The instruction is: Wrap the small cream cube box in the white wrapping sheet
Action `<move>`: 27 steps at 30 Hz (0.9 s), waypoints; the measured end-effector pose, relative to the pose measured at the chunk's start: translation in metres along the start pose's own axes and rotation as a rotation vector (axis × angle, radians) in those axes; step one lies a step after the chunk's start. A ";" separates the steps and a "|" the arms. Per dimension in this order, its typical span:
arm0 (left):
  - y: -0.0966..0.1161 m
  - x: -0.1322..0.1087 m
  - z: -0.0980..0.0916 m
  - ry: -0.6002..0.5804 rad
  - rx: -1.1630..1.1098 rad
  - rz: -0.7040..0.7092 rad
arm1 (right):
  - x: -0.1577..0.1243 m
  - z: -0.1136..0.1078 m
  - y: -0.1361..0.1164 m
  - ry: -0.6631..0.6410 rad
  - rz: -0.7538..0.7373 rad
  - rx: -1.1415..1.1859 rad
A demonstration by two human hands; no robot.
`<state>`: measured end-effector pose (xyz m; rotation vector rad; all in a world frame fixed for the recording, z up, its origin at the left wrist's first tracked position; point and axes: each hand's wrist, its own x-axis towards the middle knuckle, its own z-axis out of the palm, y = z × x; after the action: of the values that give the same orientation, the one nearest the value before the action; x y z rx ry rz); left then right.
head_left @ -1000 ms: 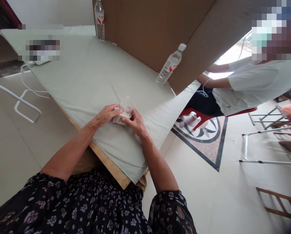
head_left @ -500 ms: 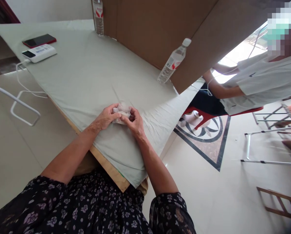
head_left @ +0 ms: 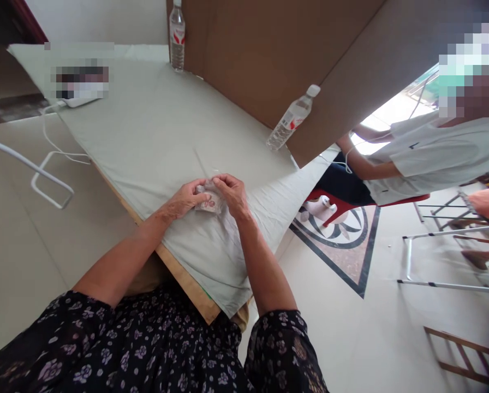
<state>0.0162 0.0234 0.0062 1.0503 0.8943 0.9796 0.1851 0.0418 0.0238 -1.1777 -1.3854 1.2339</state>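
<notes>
A small clear plastic packet (head_left: 212,203) with reddish print is held just above the cloth-covered table (head_left: 146,125), near its front corner. My left hand (head_left: 190,196) is closed on the packet's left side, thumb across its front. With thumb and forefinger together, my right hand (head_left: 233,194) pinches at the packet's upper right edge. What lies inside the packet is too small to make out.
A water bottle (head_left: 291,120) leans by a large cardboard panel (head_left: 261,60); another bottle (head_left: 178,38) stands farther back. A white device (head_left: 83,100) with a cable lies at the far left. To the right, a person in a white shirt (head_left: 428,158) sits on a red chair (head_left: 334,210).
My right hand has moved up to the packet's top edge, its fingers drawn into a pinch. More of the packet's printed front now shows. The whole view has shifted slightly.
</notes>
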 end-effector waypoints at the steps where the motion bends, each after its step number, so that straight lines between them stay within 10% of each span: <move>1: -0.001 0.000 -0.001 0.004 0.005 0.012 | 0.001 0.001 0.000 0.010 -0.008 0.011; 9: -0.012 0.006 0.002 0.164 0.084 0.107 | -0.008 0.006 0.014 0.095 -0.130 0.054; 18: -0.014 0.002 0.005 0.199 0.294 0.211 | -0.043 0.003 0.017 0.119 -0.540 -0.663; 27: -0.013 0.003 0.004 0.216 0.470 0.276 | -0.045 -0.025 0.024 0.074 -0.472 -0.542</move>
<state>0.0233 0.0225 -0.0052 1.5153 1.2164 1.1570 0.2180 0.0016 0.0001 -1.1338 -1.8720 0.4895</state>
